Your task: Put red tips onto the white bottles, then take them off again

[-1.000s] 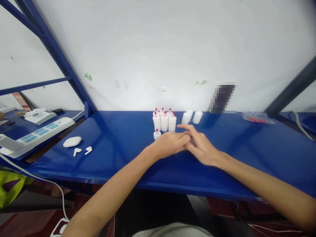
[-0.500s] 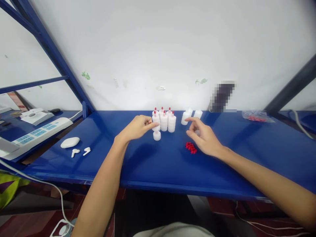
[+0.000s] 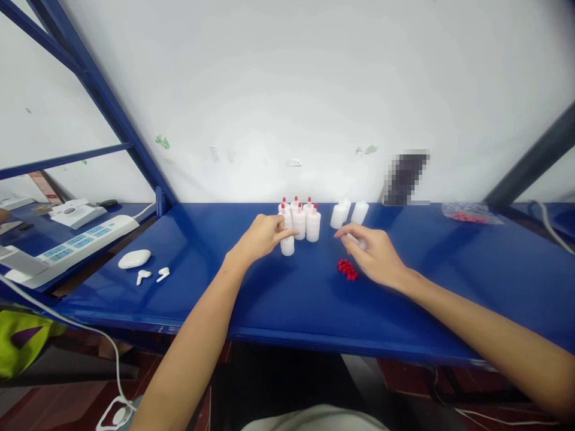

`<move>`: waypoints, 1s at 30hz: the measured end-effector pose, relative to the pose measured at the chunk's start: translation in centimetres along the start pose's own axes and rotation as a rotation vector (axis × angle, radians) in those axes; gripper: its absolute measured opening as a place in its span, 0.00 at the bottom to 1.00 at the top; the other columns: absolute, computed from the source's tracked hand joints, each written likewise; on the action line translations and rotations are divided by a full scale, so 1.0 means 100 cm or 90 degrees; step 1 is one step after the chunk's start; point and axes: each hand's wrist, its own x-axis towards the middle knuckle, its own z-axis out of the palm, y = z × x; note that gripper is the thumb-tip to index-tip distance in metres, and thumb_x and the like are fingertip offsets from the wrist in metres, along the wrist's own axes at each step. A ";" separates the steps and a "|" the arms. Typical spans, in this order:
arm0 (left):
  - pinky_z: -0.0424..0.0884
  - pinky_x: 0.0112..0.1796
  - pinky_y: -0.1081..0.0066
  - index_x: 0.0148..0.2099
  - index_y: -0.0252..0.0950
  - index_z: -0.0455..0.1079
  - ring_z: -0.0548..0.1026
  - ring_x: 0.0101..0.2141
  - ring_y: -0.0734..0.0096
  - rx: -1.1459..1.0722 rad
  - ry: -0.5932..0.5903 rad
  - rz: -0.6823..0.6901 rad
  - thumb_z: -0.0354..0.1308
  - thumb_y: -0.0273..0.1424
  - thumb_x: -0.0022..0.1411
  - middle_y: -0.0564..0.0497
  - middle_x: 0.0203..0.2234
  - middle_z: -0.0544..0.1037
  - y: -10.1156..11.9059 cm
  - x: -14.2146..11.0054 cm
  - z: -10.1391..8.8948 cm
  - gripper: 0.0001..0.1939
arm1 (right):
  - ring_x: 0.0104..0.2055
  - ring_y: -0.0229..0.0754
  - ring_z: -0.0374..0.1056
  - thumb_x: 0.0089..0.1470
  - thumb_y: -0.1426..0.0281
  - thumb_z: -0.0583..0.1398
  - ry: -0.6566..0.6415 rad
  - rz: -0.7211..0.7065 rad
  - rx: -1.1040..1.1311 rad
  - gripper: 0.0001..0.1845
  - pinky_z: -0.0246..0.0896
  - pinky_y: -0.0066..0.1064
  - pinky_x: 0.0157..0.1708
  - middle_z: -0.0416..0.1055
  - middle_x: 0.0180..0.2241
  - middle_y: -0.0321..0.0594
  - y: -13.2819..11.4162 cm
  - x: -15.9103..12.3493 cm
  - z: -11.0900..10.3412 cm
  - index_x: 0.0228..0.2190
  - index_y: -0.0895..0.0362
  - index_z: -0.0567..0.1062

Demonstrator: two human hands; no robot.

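My left hand [image 3: 260, 238] closes its thumb and fingers around the upper part of a small white bottle [image 3: 288, 246], whose top is hidden. Behind it stands a tight group of white bottles [image 3: 299, 222] with red tips. My right hand [image 3: 377, 254] is over the table with its thumb and fingertips drawn together. A bit of something white [image 3: 358, 241] shows at its fingers; I cannot tell what it is or whether it is held. Just left of that hand lies a small pile of red caps [image 3: 347, 269].
Several white bottles without red tips [image 3: 360, 213] stand near the wall. A clear bag with red pieces [image 3: 471, 214] lies far right. Earbuds [image 3: 163, 273] and their white case [image 3: 134, 258] lie on the left of the blue table [image 3: 287, 305], beside a power strip [image 3: 76, 246].
My left hand has moved slightly right and its grip now covers the front bottle's top. The right hand's fingertips, apart before, have come together. The view has shifted a little.
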 end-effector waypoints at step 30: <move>0.71 0.32 0.77 0.41 0.35 0.69 0.75 0.26 0.78 0.005 0.275 0.393 0.56 0.33 0.68 0.54 0.26 0.77 0.065 -0.012 0.059 0.07 | 0.24 0.38 0.54 0.59 0.72 0.47 -0.185 -0.130 0.116 0.04 0.51 0.31 0.27 0.59 0.26 0.31 -0.006 -0.003 -0.007 0.36 0.53 0.60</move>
